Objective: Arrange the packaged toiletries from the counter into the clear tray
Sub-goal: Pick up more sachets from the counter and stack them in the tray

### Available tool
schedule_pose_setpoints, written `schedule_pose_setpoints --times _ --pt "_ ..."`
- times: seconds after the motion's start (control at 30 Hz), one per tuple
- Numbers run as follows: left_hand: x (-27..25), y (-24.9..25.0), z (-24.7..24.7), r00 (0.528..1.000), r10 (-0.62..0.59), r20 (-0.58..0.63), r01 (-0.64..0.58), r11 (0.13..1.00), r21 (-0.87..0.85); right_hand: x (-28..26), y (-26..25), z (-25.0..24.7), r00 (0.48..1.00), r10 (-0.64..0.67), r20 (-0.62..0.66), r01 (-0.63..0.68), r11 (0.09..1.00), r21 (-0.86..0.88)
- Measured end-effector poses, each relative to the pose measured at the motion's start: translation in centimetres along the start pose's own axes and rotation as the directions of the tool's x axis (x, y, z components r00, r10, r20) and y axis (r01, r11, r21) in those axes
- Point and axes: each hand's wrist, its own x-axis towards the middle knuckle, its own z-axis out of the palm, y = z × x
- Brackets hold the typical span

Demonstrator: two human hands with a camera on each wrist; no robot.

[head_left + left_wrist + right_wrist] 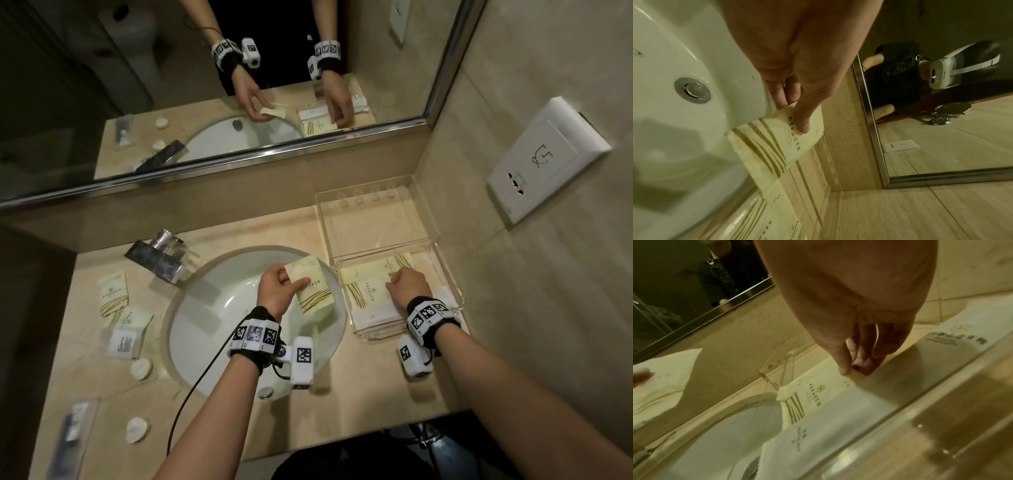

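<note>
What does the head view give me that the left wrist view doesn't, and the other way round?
Only the head view shows the right hand pinching a packet in the clear tray, plus packets left of the faucet. Only the left wrist view shows the thumb on the printed face of the held packet. Both show the left hand holding that packet over the sink.

Left hand (274, 291) pinches a packet (310, 284) over the sink (205, 308); right hand (409, 286) reaches into the tray (445, 274).
</note>
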Motion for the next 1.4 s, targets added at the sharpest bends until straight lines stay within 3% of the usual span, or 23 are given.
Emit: schedule_pose_setpoints --times 0.5,0.63,0.77,0.83,0.9,0.93,1.0,1.1,1.27,1.4 --pt "1.9 -0.1 1.9 0.991 0.01 0.137 -0.013 1.0 0.021 -0.4 -0.1 -0.3 1.0 0.018 0.001 -0.018 0.998 -0.056" --pt "2.4 -0.3 1.9 0.991 -0.006 0.132 0.002 1.0 0.031 -0.6 0.2 0.5 0.991 -0.092 -0.101 0.097 0.994 0.041" --pt "2.7 -0.1 2.4 0.993 -0.012 0.12 0.006 0.999 0.05 -0.8 0.7 0.7 0.993 -0.086 -0.085 0.094 0.99 0.103" --pt "2.8 0.1 2.8 0.992 -0.006 0.125 -0.001 0.999 0.052 -0.8 0.4 0.2 0.984 -0.093 -0.153 0.111 0.988 0.112" --pt "2.8 0.4 3.4 0.991 0.013 0.136 -0.021 0.998 0.059 -1.3 -0.7 -1.0 0.967 -0.129 -0.221 0.184 0.952 0.246" --pt "2.8 0.6 3.8 0.99 0.023 0.138 -0.033 0.997 0.065 -1.6 -1.4 -1.7 0.97 -0.152 -0.192 0.215 0.904 0.37" --pt "2.7 1.1 4.7 0.99 0.029 0.137 -0.039 0.997 0.068 -2.3 -2.8 -2.7 0.969 -0.246 -0.005 0.203 0.788 0.581" --pt "2.3 1.4 6.0 0.983 0.052 0.175 -0.062 0.997 0.052 -2.7 -3.5 -2.8 0.915 -0.37 0.158 0.205 0.766 0.61" --pt "1.5 1.9 7.7 0.966 0.073 0.248 -0.091 0.994 0.063 -1.9 -2.0 -2.7 0.944 -0.329 0.012 0.268 0.789 0.553" --pt "1.5 1.2 7.9 0.975 0.089 0.203 -0.117 0.984 0.132 -1.0 0.8 -3.3 0.996 -0.083 -0.035 0.089 0.846 0.525"
